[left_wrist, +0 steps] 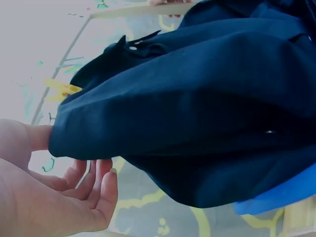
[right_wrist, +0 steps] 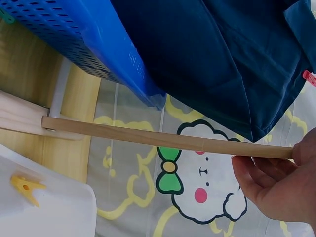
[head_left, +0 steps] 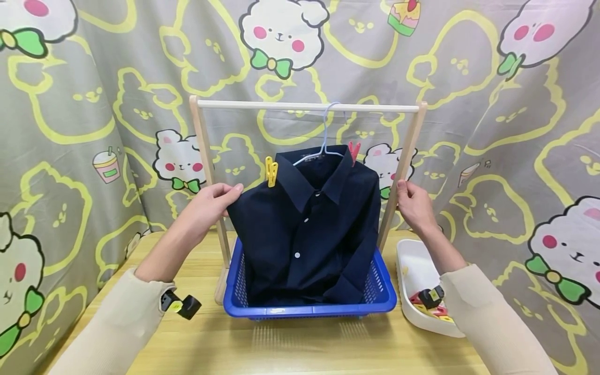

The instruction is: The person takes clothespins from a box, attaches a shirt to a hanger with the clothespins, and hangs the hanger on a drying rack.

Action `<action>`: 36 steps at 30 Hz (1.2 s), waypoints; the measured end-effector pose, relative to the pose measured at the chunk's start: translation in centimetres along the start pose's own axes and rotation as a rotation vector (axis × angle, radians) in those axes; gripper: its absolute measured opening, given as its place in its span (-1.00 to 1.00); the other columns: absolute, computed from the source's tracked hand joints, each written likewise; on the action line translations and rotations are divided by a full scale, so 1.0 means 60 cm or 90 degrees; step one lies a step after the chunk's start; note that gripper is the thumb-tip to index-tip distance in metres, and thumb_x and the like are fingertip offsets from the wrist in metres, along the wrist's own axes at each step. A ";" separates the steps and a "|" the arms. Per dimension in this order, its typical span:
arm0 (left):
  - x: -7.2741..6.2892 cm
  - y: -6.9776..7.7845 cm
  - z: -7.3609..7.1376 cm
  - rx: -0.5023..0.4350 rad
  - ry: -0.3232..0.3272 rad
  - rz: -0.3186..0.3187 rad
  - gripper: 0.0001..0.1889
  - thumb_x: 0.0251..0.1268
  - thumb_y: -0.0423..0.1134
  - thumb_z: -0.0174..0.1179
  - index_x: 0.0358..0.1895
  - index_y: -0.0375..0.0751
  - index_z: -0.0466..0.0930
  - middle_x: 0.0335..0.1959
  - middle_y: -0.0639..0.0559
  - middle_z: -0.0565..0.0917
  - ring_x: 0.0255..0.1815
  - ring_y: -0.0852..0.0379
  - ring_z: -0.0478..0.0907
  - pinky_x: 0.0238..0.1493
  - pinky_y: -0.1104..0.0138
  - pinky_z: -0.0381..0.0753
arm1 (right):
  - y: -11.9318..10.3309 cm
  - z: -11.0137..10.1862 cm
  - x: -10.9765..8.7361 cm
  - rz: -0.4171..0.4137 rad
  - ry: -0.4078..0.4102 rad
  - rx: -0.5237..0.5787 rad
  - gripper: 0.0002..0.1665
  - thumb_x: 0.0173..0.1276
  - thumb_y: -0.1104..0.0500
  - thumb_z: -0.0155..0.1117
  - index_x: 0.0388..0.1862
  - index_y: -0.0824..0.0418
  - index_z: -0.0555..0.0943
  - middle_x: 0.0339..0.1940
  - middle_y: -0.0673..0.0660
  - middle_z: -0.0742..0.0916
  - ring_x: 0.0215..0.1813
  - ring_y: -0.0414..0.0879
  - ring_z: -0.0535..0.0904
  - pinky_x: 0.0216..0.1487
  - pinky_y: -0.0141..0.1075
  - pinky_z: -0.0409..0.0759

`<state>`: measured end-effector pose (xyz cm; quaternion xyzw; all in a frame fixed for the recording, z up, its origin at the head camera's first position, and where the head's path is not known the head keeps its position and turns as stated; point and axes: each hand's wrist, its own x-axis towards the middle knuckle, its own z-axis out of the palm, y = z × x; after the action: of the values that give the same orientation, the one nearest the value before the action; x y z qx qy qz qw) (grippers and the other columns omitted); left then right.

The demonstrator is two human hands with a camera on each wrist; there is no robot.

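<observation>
A dark navy button-up shirt (head_left: pixel 281 229) hangs on a light blue wire hanger (head_left: pixel 324 130), hooked over the white bar (head_left: pixel 262 105) of a small rack. My left hand (head_left: pixel 208 211) pinches the shirt's shoulder edge at the left, thumb on top and fingers beneath. With my right hand (head_left: pixel 416 205) I grip the rack's right wooden post (right_wrist: pixel 168 139). A yellow clothespin (head_left: pixel 271 172) sits on the left shoulder near the collar, and a red clothespin (head_left: pixel 354 152) is on the other side. The shirt's lower part lies inside a blue basket (head_left: pixel 309 311).
On the right stands a white tray (head_left: pixel 407 271) holding several red and yellow clothespins (head_left: pixel 433 311). The basket and rack stand on a wooden table (head_left: pixel 300 349). A patterned curtain (head_left: pixel 140 104) surrounds the back and sides.
</observation>
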<state>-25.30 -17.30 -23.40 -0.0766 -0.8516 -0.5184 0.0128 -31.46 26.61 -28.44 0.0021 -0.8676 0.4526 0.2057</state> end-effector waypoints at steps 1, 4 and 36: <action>-0.001 -0.004 -0.002 0.001 0.002 -0.003 -0.40 0.53 0.22 -0.01 0.12 -0.33 0.47 0.03 -0.15 0.47 0.10 -0.13 0.39 0.21 0.08 0.34 | 0.000 0.000 0.000 0.001 0.000 -0.001 -0.15 0.61 -0.29 -0.30 0.31 0.39 0.50 0.12 0.47 0.62 0.16 0.33 0.61 0.14 0.14 0.61; -0.002 -0.015 -0.007 -0.003 0.011 -0.009 -0.40 0.53 0.22 -0.01 0.11 -0.34 0.45 -0.06 -0.12 0.46 0.01 -0.10 0.43 0.21 0.11 0.37 | -0.001 0.001 0.000 0.006 -0.001 -0.002 -0.16 0.61 -0.29 -0.30 0.30 0.39 0.50 0.11 0.47 0.62 0.17 0.34 0.61 0.14 0.14 0.61; -0.016 -0.178 -0.049 0.385 0.062 0.038 -0.69 0.55 -0.10 0.05 -0.26 -0.33 0.45 -0.47 -0.06 0.48 -0.48 0.04 0.42 -0.45 0.25 0.33 | 0.006 -0.017 -0.022 -0.041 -0.028 -0.175 -0.16 0.64 -0.26 -0.21 0.36 0.46 0.46 0.03 0.49 0.72 0.05 0.36 0.69 -0.02 0.14 0.62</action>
<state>-26.07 -24.84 -31.55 -0.0697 -0.9631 -0.2435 0.0911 -29.93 27.40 -28.70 0.0115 -0.9251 0.3229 0.1997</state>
